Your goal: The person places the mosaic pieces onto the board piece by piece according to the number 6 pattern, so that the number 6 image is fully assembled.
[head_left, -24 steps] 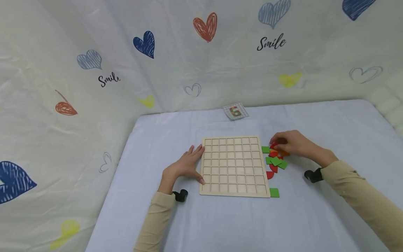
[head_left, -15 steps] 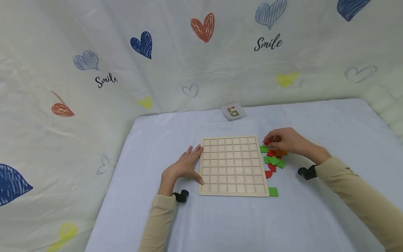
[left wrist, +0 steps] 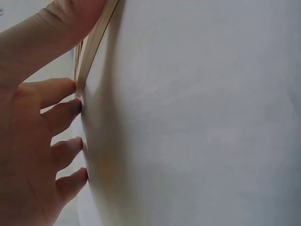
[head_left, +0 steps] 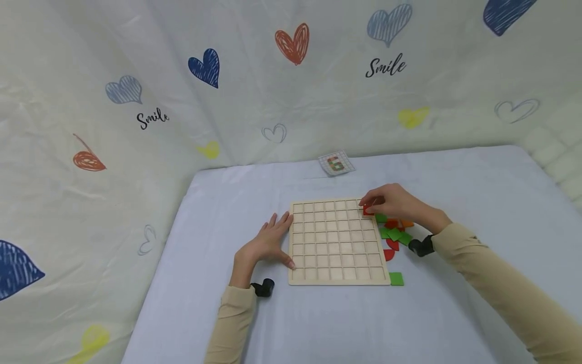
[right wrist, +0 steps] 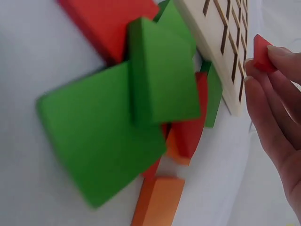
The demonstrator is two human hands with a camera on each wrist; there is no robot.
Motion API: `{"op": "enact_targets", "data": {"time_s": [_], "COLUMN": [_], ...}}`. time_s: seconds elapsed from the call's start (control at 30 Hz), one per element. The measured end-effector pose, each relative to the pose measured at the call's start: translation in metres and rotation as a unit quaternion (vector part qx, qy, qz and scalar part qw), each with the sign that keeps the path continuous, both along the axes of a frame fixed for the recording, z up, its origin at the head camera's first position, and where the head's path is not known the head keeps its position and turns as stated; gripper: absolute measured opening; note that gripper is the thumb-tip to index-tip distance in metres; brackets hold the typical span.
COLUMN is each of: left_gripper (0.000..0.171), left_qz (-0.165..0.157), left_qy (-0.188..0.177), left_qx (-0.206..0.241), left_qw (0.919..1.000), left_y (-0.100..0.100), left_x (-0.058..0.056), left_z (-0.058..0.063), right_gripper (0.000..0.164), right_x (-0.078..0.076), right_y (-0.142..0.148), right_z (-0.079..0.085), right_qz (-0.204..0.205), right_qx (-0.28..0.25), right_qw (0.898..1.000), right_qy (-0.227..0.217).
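The wooden grid board lies on the white-covered table, its squares holding no tiles. My left hand has its fingers spread, with the fingertips and thumb resting at the board's left edge. Over the top right corner of the grid, my right hand pinches a small red tile between thumb and fingers. The right wrist view also shows this red tile at the fingertips, past the board's edge. Beside the board's right side lies a loose pile of green tiles, red tiles and orange tiles.
A single green tile sits by the board's bottom right corner. Behind the board, near the table's far edge, lies a card with a coloured figure on a grid. A pale cloth with printed hearts hangs behind the table.
My right hand has moved left from the tile pile with the red tile, which is now over the board's top right corner. My left hand has stayed at the board's left edge.
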State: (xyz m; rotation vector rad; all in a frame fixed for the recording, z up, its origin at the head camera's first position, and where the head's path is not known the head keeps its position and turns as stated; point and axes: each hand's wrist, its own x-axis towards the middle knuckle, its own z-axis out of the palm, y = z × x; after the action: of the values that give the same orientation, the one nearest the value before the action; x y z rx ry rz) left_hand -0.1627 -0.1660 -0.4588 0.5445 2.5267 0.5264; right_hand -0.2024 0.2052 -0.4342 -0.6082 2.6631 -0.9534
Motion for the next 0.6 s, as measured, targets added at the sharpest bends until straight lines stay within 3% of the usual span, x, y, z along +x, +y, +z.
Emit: {"op": "enact_targets", "data": {"time_s": [0.3,0.6], "left_gripper": [0.136,0.134], "left_qz": [0.008,0.012], "left_qy": [-0.005,-0.009], "left_qx": [0.002,0.005], "left_qw": [1.0,0.9999], "left_y": [0.001,0.004], "left_x": [0.0,0.002], "left_z": [0.005,0.006], "right_gripper": [0.019,0.009], "right_x": [-0.011,-0.022], "right_y": [-0.026,-0.046], "right_z": [-0.002,-0.008], "right_qz": [0.018,0.04], "right_qx": [-0.016,-0.001], "right_qw": [0.999,0.999], "right_qy": [-0.022,-0.012]}}
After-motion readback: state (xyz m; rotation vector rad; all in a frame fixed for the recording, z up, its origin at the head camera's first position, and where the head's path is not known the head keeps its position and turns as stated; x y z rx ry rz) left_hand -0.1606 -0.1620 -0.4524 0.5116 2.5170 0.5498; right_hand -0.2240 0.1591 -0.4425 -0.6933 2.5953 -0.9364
